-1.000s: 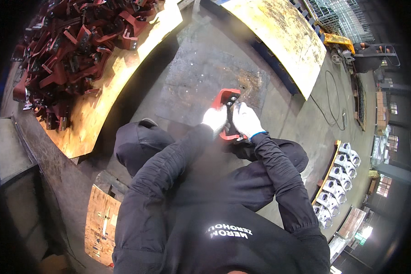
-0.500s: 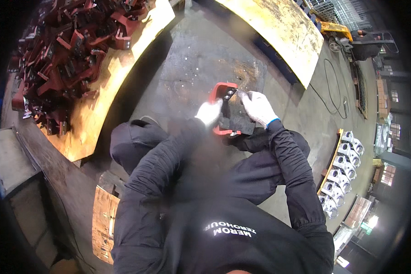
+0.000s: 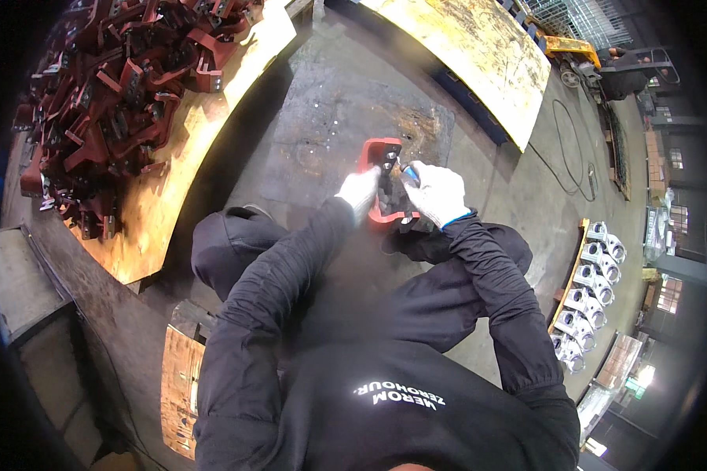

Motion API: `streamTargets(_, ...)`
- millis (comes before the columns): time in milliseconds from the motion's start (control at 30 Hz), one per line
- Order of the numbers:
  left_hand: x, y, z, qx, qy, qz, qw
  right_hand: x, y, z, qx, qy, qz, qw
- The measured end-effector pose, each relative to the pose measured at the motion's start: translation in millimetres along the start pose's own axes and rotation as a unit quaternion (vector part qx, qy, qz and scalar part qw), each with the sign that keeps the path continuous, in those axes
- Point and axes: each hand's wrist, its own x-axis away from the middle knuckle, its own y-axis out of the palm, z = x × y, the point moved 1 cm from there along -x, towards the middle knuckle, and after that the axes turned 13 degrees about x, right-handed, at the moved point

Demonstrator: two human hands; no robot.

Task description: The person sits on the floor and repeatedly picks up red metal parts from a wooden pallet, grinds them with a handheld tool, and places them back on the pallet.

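Bracket — side partly behind left hand

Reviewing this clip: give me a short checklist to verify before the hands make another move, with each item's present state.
1. Left hand steadying the red bracket: ok, gripping its left side.
2. Right hand holding the small blue tool: ok.
3. Both hands gloved: ok, in white.
4. Tool tip seated on a bolt: cannot tell, too small.
5. Bracket firmly supported underneath: cannot tell, underside hidden.
6. Bracket pile apart from both hands: ok.
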Motion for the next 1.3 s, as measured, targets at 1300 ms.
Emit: streamTargets(1300, -9, -1, -13, -0.072, 0.049, -0.012, 0.996, -3, 55, 3, -0.263, 0.090, -0.069, 0.958)
